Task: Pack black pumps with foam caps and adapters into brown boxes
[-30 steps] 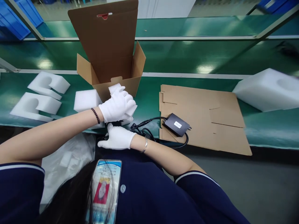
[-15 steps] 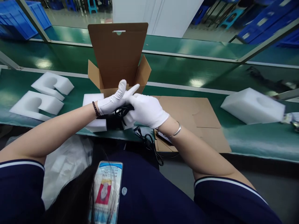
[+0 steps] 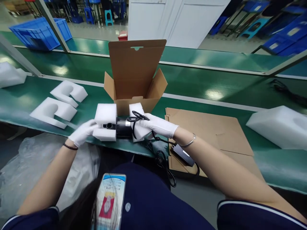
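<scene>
A black cylindrical device, possibly a pump or motor, lies across the green bench with foam on both ends. My left hand, in a white glove, grips the outer edge of the left foam end piece. At the other end, my gloved right hand holds the right foam end piece, its fingers partly hidden. A coiled black cable lies over that foam beside the right fingers. Just behind the device stands an open cardboard box, its lid raised.
Two white foam cutouts lie to the left. Flat cardboard is on the right, with a black power adapter on its near edge. A cord hangs over the bench edge. Another foam block sits far right.
My hands have separated from over the cable: the left moved left to the foam's outer edge, the right moved to the other foam end. The device, foam ends and adapter are now more exposed.
</scene>
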### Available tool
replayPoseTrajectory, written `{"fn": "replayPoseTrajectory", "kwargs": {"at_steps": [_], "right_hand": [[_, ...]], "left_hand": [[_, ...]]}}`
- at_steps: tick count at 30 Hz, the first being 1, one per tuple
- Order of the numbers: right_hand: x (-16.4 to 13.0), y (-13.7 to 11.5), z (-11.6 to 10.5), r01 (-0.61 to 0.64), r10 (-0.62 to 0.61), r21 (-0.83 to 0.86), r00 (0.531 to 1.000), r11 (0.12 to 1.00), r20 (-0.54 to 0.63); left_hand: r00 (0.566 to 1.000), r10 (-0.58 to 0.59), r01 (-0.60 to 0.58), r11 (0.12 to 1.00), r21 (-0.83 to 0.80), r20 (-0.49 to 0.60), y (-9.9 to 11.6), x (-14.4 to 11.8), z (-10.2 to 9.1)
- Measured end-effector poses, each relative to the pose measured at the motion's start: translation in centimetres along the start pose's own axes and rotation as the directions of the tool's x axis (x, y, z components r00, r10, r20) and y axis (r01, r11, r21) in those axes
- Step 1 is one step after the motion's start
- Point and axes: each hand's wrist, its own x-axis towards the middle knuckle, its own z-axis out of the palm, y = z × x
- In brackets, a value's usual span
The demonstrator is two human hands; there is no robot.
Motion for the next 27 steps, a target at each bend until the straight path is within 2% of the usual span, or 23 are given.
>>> {"fn": "replayPoseTrajectory", "kwargs": {"at_steps": [1, 3, 6, 8, 12, 15, 17, 18, 20, 22, 23, 25, 27], "right_hand": [[0.0, 0.0, 0.2, 0.044, -0.044, 0.043, 0.999, 0.998, -0.001], [-0.2, -0.1, 0.6, 0.083, -0.083, 0.116, 0.997, 0.990, -0.002], [-0.3, 0.0, 1.4, 0.080, -0.074, 0.186, 0.996, 0.979, -0.040], [-0.3, 0.4, 2.0, 0.131, -0.110, 0.210, 0.988, 0.969, -0.107], [-1.3, 1.1, 2.4, 0.259, -0.226, 0.195, 0.958, 0.946, -0.178], [-4.2, 0.0, 1.6, 0.294, -0.254, 0.158, 0.938, 0.943, -0.235], [-6.4, -1.2, 0.3, 0.351, -0.303, 0.096, 0.895, 0.932, -0.326], [-7.1, -1.9, -0.6, 0.396, -0.348, 0.053, 0.857, 0.917, -0.380], [-7.5, -3.1, -2.9, 0.495, -0.448, -0.033, 0.753, 0.868, -0.482], [-6.2, -3.9, -5.5, 0.556, -0.510, -0.102, 0.652, 0.825, -0.562], [-5.1, -4.1, -6.8, 0.565, -0.521, -0.130, 0.616, 0.815, -0.591], [-2.6, -4.2, -9.1, 0.556, -0.532, -0.179, 0.576, 0.812, -0.621], [-0.4, -3.8, -10.9, 0.539, -0.553, -0.237, 0.555, 0.808, -0.622]], "left_hand": [[0.997, -0.015, 0.018, 0.999, -0.046, 0.070, -0.7, 0.3, 0.7], [0.994, 0.025, -0.007, 0.986, -0.166, 0.111, -1.3, 1.0, 2.2], [0.996, 0.030, -0.010, 0.971, -0.238, 0.079, -0.9, 2.1, 4.0], [0.999, 0.032, -0.021, 0.971, -0.239, 0.041, -0.8, 2.2, 4.5], [0.995, 0.100, -0.102, 0.981, -0.167, -0.017, -1.3, -0.3, 4.9], [0.980, 0.168, -0.172, 0.985, -0.028, -0.110, -0.6, -3.7, 4.7], [0.936, 0.292, -0.285, 0.956, 0.064, -0.195, 1.4, -5.1, 4.2], [0.893, 0.388, -0.371, 0.922, 0.115, -0.230, 2.8, -5.2, 3.9], [0.754, 0.601, -0.559, 0.799, 0.221, -0.266, 6.2, -4.1, 3.4], [0.601, 0.755, -0.696, 0.655, 0.294, -0.262, 9.7, -1.3, 3.2], [0.561, 0.786, -0.726, 0.618, 0.301, -0.259, 11.2, 0.4, 3.2], [0.542, 0.805, -0.740, 0.593, 0.318, -0.241, 13.5, 3.9, 3.7], [0.617, 0.763, -0.672, 0.637, 0.378, -0.191, 14.8, 6.4, 4.4]]}}
